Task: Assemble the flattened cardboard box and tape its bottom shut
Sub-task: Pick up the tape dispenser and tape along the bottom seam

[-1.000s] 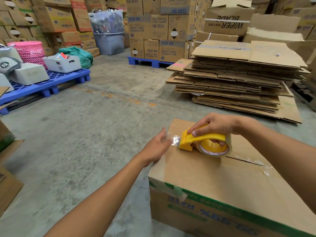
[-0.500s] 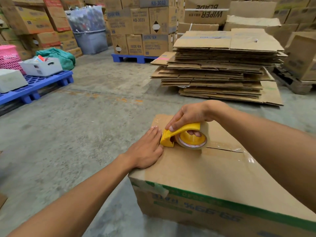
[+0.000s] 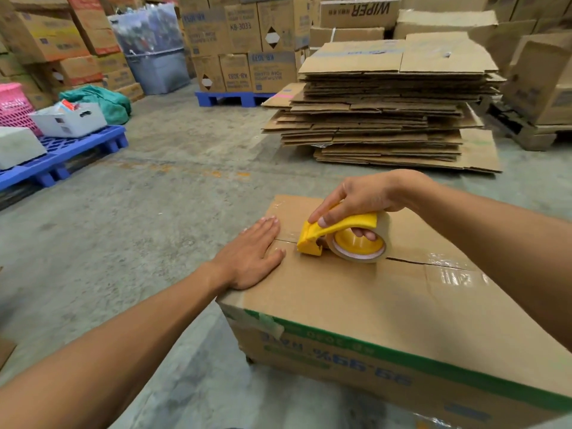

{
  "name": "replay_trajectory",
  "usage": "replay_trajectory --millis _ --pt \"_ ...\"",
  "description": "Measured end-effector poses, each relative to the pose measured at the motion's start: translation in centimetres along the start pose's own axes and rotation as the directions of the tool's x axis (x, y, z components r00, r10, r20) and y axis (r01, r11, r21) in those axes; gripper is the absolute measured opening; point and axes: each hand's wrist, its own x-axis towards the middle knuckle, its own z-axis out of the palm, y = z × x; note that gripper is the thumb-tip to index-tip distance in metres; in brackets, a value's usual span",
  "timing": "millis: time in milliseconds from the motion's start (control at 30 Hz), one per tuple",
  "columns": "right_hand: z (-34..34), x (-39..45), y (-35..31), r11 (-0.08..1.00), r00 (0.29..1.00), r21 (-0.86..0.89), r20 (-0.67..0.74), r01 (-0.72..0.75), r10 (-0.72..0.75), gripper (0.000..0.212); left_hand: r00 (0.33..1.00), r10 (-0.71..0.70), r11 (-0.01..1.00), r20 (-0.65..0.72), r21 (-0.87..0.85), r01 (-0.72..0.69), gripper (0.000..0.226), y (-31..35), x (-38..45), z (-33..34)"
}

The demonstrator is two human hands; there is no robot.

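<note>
The cardboard box [image 3: 387,308] fills the lower right of the frame, upside down on the concrete floor [image 3: 148,218], its green-striped side toward me and its bottom flaps facing up. My left hand [image 3: 250,258] lies flat at centre frame, fingers [image 3: 266,226] straight and close together, palm pressing down across the seam [image 3: 405,261] near the box's left edge. It grips nothing; it only holds the flaps level.

Just right of it, my right hand [image 3: 362,199] is curled over the yellow tape dispenser [image 3: 337,235], thumb on the handle, fingertips hooked inside the roll's core. The cutter end sits on the seam, nearly touching my left fingers. Shiny clear tape [image 3: 448,274] already covers the seam toward the right edge.

To do this well, I judge I should keep the roll centred on the seam, press hard, carry the strip over the left edge and down the side, then tilt the blade to cut cleanly. My left fingers must clear the teeth first.

Beyond, in the upper right, a stack of flattened cartons [image 3: 387,109] waits.
</note>
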Motion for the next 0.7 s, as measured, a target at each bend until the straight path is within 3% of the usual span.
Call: replay_trajectory --millis 133,267,533,600,700 --pt "-2.0 -5.1 4.1 0.997 0.997 -0.038 -0.017 -0.070 0.069 0.033 1.000 0.000 1.000 0.009 0.015 0.000 0.071 0.0 -0.2 -0.2" --pt "-2.9 -9.9 7.0 0.993 0.991 0.045 -0.071 -0.113 0.116 0.033 1.000 0.006 0.999 0.023 0.036 -0.007 0.071 0.3 -0.1 -0.3" --pt "-2.1 -9.1 6.3 0.991 0.989 -0.065 -0.091 -0.119 0.113 0.036 0.991 -0.073 0.967 0.115 0.251 0.042 0.071 2.0 0.3 -1.5" --pt "-2.0 -9.2 6.1 0.989 0.989 -0.080 -0.097 -0.121 0.113 0.037 0.994 -0.038 0.964 0.101 0.266 0.009 0.069 3.4 0.5 -1.7" --pt "-2.1 -9.0 6.1 0.988 0.989 -0.095 -0.097 -0.125 0.116 0.037 0.987 0.141 0.961 0.079 0.229 -0.156 0.065 7.1 1.2 -1.8"
